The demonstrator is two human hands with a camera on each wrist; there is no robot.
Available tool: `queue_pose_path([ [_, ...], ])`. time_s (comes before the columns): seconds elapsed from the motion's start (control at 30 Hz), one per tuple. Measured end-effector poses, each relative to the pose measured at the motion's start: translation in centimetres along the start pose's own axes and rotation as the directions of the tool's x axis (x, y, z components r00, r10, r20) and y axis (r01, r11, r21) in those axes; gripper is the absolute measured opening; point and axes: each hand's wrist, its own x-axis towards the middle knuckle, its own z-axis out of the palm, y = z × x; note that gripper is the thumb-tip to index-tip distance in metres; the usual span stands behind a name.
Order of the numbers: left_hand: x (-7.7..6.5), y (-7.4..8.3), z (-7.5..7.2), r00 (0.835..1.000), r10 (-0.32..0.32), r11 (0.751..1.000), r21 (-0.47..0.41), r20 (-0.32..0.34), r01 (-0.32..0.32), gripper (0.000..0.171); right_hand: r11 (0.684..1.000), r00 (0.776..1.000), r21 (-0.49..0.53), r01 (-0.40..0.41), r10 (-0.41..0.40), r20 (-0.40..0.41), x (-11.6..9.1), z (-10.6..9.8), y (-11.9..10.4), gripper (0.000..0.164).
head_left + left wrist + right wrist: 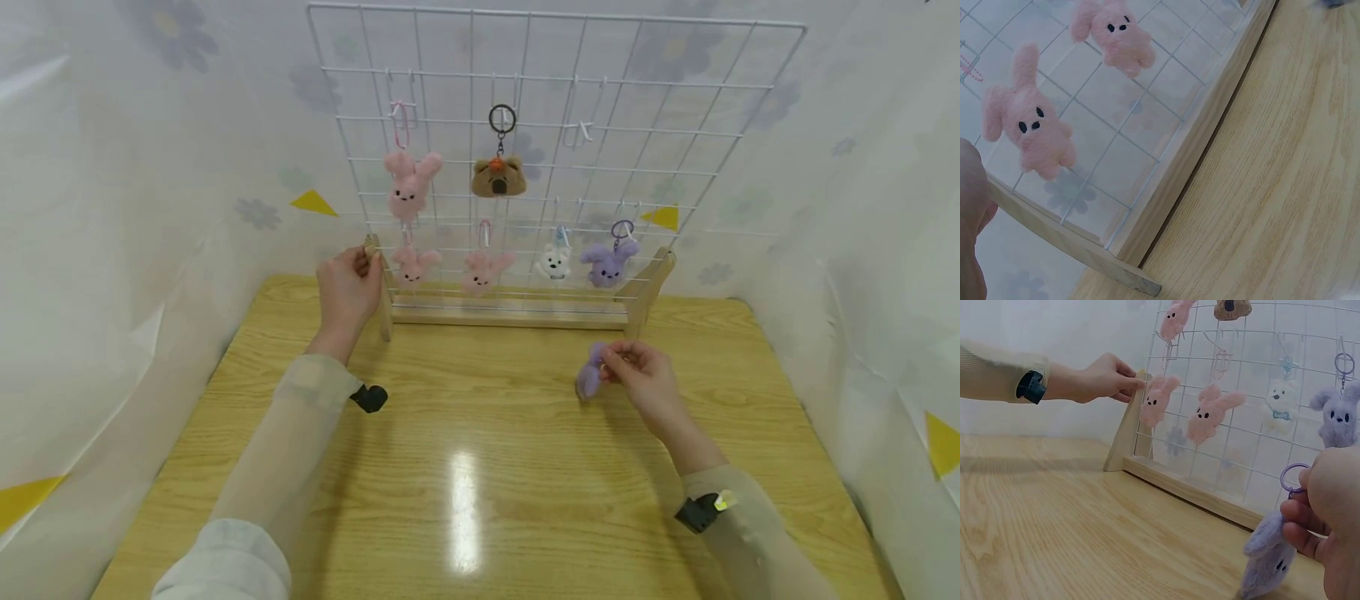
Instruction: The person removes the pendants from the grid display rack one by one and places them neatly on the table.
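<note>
My left hand [349, 287] grips the top of the left wooden leg [386, 300] of a white wire grid rack [555, 21]. Over the table in front of the rack's right side, my right hand [643, 379] pinches a purple plush bunny keychain [589, 377] near its ring. In the right wrist view that purple ring [1285, 480] sticks up above the fingers, and the bunny hangs below them. Closest to the left hand hangs a pink plush bunny [1038, 131], with another pink bunny [1124, 40] beside it.
Higher on the grid hang a pink bunny [408, 187] and a brown plush head keychain [498, 177]. Lower right are a white plush bear [555, 262] and a purple bunny [609, 265]. An upper right hook [581, 132] carries nothing. A wooden table [420, 467] lies beneath.
</note>
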Motion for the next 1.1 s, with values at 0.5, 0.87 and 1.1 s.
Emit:
queue_pose_path([
  [0.5, 0.1, 0.1, -0.1, 1.000, -0.011, 1.000, 0.003, 0.011, 0.011, 0.033, 0.994, 0.999, 0.109, -0.026, 0.029, -0.022, 1.1, 1.6, 0.4, 0.032],
  [0.87, 0.1, 0.0, -0.1, 1.000, -0.005, 1.000, 0.005, 0.006, 0.005, 0.031, 0.998, 0.998, 0.050, -0.038, 0.040, -0.040, 2.2, 1.5, 0.7, 0.031],
  [1.1, 0.1, -0.3, 0.0, 1.000, 0.011, 1.000, 0.009, -0.002, -0.011, 0.031, 1.000, 1.000, -0.017, -0.004, 0.004, -0.013, 2.9, 1.0, 0.5, 0.031],
])
